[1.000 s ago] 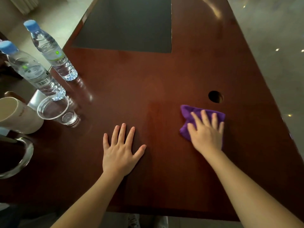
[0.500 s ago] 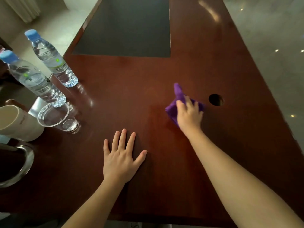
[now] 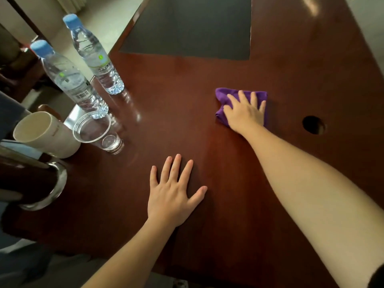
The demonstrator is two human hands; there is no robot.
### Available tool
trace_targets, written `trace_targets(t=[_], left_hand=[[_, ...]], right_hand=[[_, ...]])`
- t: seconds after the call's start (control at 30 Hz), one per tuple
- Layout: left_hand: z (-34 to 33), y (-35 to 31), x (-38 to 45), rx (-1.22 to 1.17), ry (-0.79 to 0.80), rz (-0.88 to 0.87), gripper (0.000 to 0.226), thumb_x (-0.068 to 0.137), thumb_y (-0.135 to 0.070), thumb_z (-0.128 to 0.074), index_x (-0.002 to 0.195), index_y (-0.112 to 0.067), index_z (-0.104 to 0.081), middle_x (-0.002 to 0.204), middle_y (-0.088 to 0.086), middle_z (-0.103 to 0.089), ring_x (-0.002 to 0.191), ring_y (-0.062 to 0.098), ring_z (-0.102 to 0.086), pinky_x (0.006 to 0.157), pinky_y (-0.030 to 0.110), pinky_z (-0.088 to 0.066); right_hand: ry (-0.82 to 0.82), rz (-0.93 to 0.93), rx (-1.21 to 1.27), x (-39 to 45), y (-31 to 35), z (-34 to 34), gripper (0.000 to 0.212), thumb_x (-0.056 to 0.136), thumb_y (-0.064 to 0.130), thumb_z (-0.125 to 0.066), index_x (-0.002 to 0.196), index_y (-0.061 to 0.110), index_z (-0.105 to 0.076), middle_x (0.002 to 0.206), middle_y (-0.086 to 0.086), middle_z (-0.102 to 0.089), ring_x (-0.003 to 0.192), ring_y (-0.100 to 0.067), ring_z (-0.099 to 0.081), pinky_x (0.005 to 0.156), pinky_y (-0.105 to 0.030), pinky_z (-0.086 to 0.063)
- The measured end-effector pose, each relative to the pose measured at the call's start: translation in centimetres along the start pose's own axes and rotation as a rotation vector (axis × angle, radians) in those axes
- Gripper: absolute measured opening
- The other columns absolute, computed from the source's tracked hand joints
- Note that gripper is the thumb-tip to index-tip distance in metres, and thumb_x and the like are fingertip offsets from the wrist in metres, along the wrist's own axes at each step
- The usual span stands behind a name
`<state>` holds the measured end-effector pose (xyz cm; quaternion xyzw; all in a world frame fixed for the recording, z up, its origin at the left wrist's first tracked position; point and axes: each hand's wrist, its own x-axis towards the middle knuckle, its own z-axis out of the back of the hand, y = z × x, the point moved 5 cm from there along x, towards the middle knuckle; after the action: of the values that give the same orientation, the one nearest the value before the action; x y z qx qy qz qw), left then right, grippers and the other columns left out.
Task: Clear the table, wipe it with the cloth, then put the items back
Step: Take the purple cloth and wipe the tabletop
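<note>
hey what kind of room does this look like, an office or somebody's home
Probably an office meeting room, not a home. The long polished wooden table has a round cable hole and a dark inset panel, and two sealed water bottles stand beside a clear plastic cup.

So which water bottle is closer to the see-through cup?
The nearer bottle, the one showing a barcode. Its base sits right behind the cup; the other bottle stands farther back.
</note>
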<state>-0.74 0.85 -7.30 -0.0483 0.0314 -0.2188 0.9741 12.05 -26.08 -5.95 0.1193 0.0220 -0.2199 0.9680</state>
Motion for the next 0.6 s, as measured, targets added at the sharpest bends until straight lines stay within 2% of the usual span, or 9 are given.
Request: trace_targets(t=[0.13,0.27,0.43,0.6], left_hand=[[-0.1,0.0,0.0,0.004,0.006,-0.006,0.079,0.089,-0.080,-0.014,0.152,-0.035,-0.024,0.162,0.001,-0.022,0.151,0.020,-0.007,0.118,0.053,-0.004],[-0.1,0.0,0.0,0.005,0.021,0.000,0.080,0.088,-0.080,-0.012,0.153,-0.035,-0.024,0.162,0.000,-0.020,0.151,0.020,-0.006,0.119,0.053,-0.004],[0.3,-0.2,-0.1,0.005,0.038,0.001,0.081,0.087,-0.080,-0.011,0.154,-0.034,-0.024,0.163,0.001,-0.018,0.151,0.019,-0.003,0.119,0.053,-0.003],[0.5,-0.3,-0.1,0.010,0.068,0.008,0.081,0.087,-0.079,-0.015,0.153,-0.034,-0.026,0.163,0.000,-0.019,0.151,0.019,-0.005,0.120,0.053,-0.004]], right_hand=[[-0.029,-0.228,-0.011,-0.4,-9.6,2.4,0.059,0.094,0.057,-0.023,0.149,0.036,-0.030,0.161,0.003,-0.018,0.148,-0.032,-0.006,0.115,-0.059,0.000],[-0.026,-0.262,-0.032,-2.8,-13.1,2.8,0.060,0.096,0.057,-0.017,0.151,0.034,-0.025,0.162,-0.001,-0.016,0.148,-0.033,-0.004,0.115,-0.058,-0.002],[-0.084,-0.273,-0.014,-6.9,-11.5,2.1,0.058,0.097,0.054,-0.024,0.150,0.032,-0.031,0.160,-0.003,-0.022,0.146,-0.036,-0.011,0.116,-0.055,-0.005],[-0.099,-0.093,-0.034,-9.9,-2.4,-0.3,0.057,0.093,0.054,-0.032,0.146,0.033,-0.037,0.157,-0.003,-0.029,0.144,-0.039,-0.016,0.115,-0.056,-0.007]])
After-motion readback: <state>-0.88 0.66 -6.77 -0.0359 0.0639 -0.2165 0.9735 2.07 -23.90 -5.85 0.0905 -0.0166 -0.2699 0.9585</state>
